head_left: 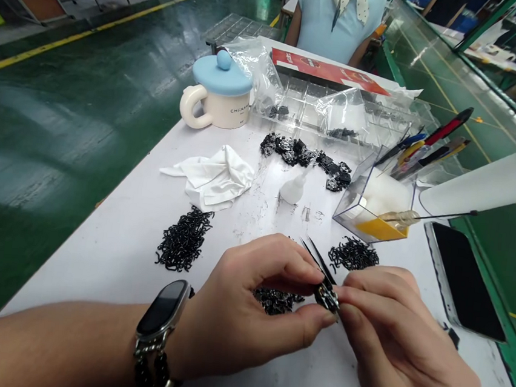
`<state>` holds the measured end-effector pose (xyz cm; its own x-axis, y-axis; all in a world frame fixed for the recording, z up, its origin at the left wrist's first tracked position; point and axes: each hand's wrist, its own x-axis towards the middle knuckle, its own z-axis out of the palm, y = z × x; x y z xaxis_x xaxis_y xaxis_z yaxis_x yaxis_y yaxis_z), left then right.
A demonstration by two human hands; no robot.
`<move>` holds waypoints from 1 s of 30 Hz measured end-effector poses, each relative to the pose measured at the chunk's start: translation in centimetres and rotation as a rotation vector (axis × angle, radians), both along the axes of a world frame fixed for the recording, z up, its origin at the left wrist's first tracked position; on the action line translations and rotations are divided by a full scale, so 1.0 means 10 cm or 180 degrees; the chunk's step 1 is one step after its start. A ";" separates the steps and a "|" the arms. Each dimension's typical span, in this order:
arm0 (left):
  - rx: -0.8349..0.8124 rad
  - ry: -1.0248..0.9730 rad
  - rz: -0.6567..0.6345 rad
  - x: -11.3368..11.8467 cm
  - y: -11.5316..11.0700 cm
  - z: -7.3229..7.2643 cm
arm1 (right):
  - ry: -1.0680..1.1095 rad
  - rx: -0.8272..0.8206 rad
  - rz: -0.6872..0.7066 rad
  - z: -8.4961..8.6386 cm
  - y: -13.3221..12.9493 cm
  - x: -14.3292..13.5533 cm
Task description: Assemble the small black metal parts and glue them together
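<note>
My left hand (252, 302) pinches a small black and silver metal part (326, 296) between thumb and forefinger. My right hand (402, 347) is closed beside it, thumb and forefinger touching the part's right end. A pair of dark tweezers (319, 261) runs into the right hand's fingers, its two points apart and facing away from me. Behind the left hand lies a pile of small black and silver pieces (277, 302), partly hidden. Curved black pieces form one heap (184, 239) at the left and another heap (353, 253) beyond the right hand.
A white cloth (220, 178), a white squeeze bottle (292, 190) and a row of black-silver parts (305, 154) lie farther back. A lidded mug (225, 105) stands back left. At right are a clear pen holder (375, 205), a white tube (492, 173) and a phone (466, 280). A person (338, 25) sits opposite.
</note>
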<state>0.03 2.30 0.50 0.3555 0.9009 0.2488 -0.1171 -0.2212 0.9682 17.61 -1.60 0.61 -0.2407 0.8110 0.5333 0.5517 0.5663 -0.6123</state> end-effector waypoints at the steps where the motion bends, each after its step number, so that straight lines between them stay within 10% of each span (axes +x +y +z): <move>1: 0.0172 0.0021 0.0067 0.00 0.00 0.01 | 0.0033 -0.0018 -0.0022 0.00 0.00 -0.01; 30: 0.1052 0.0242 0.0303 -0.04 -0.02 0.04 | 0.0092 0.0273 0.0000 -0.09 -0.04 0.02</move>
